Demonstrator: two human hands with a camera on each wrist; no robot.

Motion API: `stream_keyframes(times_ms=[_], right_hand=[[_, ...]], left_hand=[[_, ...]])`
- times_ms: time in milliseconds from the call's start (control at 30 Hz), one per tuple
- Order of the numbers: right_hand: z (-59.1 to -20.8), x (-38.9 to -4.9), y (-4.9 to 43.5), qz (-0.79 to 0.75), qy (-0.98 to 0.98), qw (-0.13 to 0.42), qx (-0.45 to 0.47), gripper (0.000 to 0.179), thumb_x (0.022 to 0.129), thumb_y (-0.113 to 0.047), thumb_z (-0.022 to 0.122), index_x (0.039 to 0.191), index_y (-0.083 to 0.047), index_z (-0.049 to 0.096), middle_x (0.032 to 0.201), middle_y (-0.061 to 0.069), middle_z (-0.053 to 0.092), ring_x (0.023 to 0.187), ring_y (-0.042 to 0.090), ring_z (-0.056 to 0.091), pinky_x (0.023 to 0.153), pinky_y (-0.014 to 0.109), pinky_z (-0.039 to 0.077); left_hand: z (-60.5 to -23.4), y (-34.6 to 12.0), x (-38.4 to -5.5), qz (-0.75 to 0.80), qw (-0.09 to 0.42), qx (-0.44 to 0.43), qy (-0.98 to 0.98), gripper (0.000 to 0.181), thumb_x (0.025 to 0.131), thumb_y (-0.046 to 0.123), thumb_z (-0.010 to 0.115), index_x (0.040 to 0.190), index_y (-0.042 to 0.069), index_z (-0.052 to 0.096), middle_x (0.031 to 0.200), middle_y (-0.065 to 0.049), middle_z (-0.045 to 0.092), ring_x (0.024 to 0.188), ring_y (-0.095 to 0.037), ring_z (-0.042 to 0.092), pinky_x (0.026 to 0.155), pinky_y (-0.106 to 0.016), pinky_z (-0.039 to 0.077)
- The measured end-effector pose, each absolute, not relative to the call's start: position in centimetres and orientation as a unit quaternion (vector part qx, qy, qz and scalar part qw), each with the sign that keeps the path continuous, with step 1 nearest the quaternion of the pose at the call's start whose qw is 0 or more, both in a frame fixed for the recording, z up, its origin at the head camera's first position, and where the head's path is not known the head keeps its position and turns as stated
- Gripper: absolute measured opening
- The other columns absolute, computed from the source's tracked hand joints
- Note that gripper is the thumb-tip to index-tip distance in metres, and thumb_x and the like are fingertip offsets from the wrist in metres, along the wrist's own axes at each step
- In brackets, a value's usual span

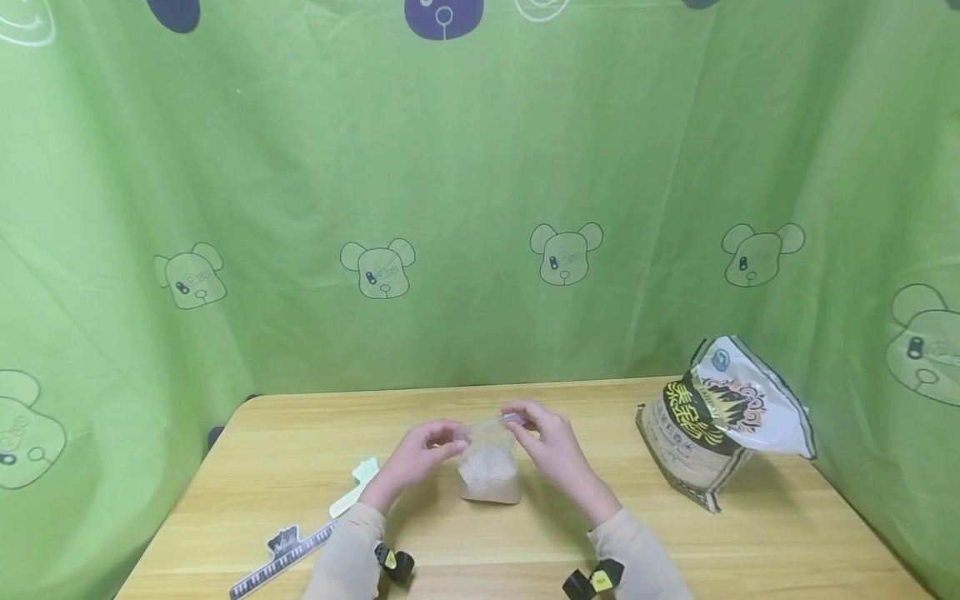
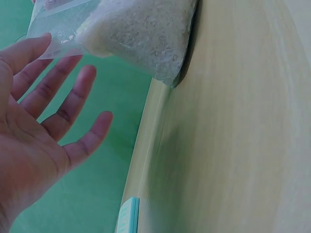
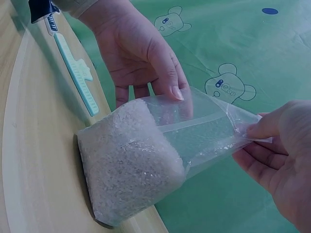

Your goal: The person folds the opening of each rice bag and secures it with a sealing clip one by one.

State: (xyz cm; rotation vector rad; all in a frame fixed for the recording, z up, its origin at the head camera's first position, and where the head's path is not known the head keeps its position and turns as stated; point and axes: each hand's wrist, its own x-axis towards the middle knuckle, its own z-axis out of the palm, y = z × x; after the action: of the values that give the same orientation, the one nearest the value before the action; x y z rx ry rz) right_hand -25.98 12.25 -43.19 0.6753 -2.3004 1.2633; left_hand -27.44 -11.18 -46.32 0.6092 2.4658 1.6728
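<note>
Head view gives me a clear plastic bag of rice (image 1: 489, 477) standing upright on the wood-grain table (image 1: 600, 421), between the person's two hands. From my end I read the left hand (image 1: 414, 457) as pinching the film at the bag's upper left side between thumb and forefinger; on the left wrist feed I see its other fingers spread out, fairly straight. The right hand (image 1: 557, 447) pinches the upper right corner, its thumb on the near side and fingers folded behind. The rice fills the lower part of the bag, and the film above it is drawn out between both grips. On the right wrist feed I make out a pale strip across that film, but I cannot tell whether the mouth is sealed.

To the left, a mint-green ruler (image 1: 347, 500) lies partly behind the left forearm, and nearer me a piano-key ruler (image 1: 281, 567) with a dark figure on its edge points toward the left sleeve (image 1: 347, 554). Well apart, at the table's right side, I see a printed rice sack (image 1: 693, 437) with yellow Chinese characters, its white top flopped over to the right. Behind everything hangs a green curtain (image 1: 465, 167) printed with bear heads
</note>
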Motion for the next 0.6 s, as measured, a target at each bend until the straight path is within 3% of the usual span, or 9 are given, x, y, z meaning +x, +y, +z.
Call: stream_keyframes(times_ms=[267, 600], right_hand=[[-42.90, -25.83, 12.38, 0.445, -0.833, 0.212, 0.250, 0.017, 0.089, -0.002, 0.066, 0.105, -0.006, 0.067, 0.096, 0.007, 0.076, 0.087, 0.021, 0.072, 0.082, 0.034, 0.059], [-42.65, -25.71, 12.70, 0.446, -0.832, 0.203, 0.261, 0.017, 0.089, -0.003, 0.065, 0.105, -0.006, 0.068, 0.096, 0.007, 0.076, 0.087, 0.021, 0.072, 0.081, 0.033, 0.059]], left_hand=[[-46.16, -10.88, -27.50, 0.543, 0.027, 0.182, 0.819, 0.020, 0.095, 0.018, 0.061, 0.109, 0.007, 0.070, 0.111, -0.010, 0.072, 0.100, -0.019, 0.064, 0.094, -0.041, 0.049], [-46.45, -11.10, -27.57, 0.546, 0.024, 0.189, 0.816, 0.021, 0.093, 0.030, 0.064, 0.104, 0.015, 0.072, 0.107, -0.003, 0.073, 0.097, -0.014, 0.064, 0.091, -0.037, 0.049]])
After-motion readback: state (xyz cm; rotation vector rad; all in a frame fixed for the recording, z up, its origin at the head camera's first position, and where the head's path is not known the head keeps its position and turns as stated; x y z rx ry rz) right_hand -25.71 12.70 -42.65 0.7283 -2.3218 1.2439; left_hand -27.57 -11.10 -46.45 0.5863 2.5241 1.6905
